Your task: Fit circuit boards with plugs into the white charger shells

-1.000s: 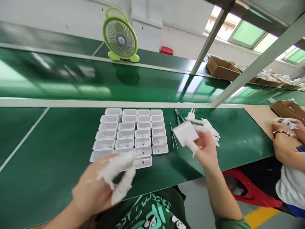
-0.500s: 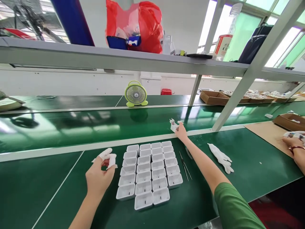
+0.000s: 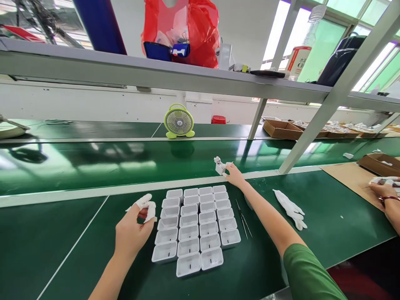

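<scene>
My right hand [image 3: 234, 175] reaches out over the near edge of the green conveyor belt. Its fingers are closed on a small white plastic case [image 3: 220, 167], from whose top small pale parts stick out. White covers sit on the fingertips of my left hand [image 3: 133, 229]. This hand hovers left of the cases, finger and thumb curled together in a ring, and I see nothing between them. Below both hands, rows of open white plastic cases [image 3: 188, 248] stand close together on the green table, with dark marks in several bottoms. Metal tweezers [image 3: 243, 218] lie right of the rows.
A white glove [image 3: 290, 209] lies right of my forearm. Another person's hand [image 3: 387, 193] works at the right edge beside a cardboard box [image 3: 379, 163]. A green fan [image 3: 179, 121] stands beyond the belt [image 3: 125, 162]. A shelf [image 3: 175, 75] and its slanted post [image 3: 312, 125] cross the view.
My right hand has moved left over the belt's edge with the white plastic case. My left hand has shifted slightly right, still curled. The rows of cases look the same.
</scene>
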Tool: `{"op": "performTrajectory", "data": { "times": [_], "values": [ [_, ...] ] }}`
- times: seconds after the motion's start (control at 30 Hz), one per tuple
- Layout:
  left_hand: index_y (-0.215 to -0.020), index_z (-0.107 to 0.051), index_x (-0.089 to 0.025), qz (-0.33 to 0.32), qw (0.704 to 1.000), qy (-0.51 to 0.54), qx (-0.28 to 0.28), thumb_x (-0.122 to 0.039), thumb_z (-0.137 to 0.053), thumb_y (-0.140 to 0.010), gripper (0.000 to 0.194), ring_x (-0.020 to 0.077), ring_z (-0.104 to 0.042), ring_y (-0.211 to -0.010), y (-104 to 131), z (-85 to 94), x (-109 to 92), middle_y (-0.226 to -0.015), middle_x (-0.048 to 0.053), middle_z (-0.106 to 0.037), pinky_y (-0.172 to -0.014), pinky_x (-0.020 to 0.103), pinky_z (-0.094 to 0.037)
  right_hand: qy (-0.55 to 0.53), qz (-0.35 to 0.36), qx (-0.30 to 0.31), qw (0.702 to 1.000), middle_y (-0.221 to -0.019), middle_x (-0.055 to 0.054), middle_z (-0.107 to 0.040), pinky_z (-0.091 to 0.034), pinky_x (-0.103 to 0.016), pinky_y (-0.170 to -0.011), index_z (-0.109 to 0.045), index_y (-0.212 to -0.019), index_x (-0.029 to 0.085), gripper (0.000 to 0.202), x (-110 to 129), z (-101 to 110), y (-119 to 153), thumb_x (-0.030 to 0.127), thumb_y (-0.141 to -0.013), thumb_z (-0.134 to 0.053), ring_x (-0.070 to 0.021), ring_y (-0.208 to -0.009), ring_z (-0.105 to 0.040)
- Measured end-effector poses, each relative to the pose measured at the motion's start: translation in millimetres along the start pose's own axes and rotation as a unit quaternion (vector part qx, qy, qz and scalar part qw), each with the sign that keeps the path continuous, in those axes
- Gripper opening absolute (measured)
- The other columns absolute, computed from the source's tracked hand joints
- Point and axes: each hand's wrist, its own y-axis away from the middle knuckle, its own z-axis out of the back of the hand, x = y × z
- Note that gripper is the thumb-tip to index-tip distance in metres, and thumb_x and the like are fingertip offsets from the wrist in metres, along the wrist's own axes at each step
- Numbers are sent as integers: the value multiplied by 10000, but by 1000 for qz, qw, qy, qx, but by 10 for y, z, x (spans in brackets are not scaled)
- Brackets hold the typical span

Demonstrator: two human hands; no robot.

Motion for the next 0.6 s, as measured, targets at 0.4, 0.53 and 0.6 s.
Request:
{"op": "performTrajectory", "data": {
  "times": [0.4,0.53,0.6],
  "values": [
    [-1138,-712,-204,46,998,19,48,-377,-583,-672,514,208,-609,-663,-44,-34,16,-755,13,-698,-691,326,-531,-178,15,-52,983,-1554,-165,-424,-617,-362,-792,-306,-1572,263,687,335,423,223,321,-960,-613,-231,-1120,-631],
    [-1288,-657,-180,83,989,73,93,-342,-588,-672,640,213,-628,-729,-60,-123,106,-906,47,-732,-739,347,-552,-232,-8,-76,970,-1537,-183,-437,-612,-331,-697,-264,-1590,271,788,267,485,827,358,-889,-615,-255,-1135,-619],
    [-1313,-635,-183,109,981,112,112,-333,-578,-722,612,212,-671,-796,-68,-192,173,-1022,74,-743,-768,348,-575,-254,-28,-80,963,-1545,-178,-432,-612,-326,-669,-279,-1582,294,795,223,445,1088,394,-873,-625,-272,-1154,-614]
  ]
}}
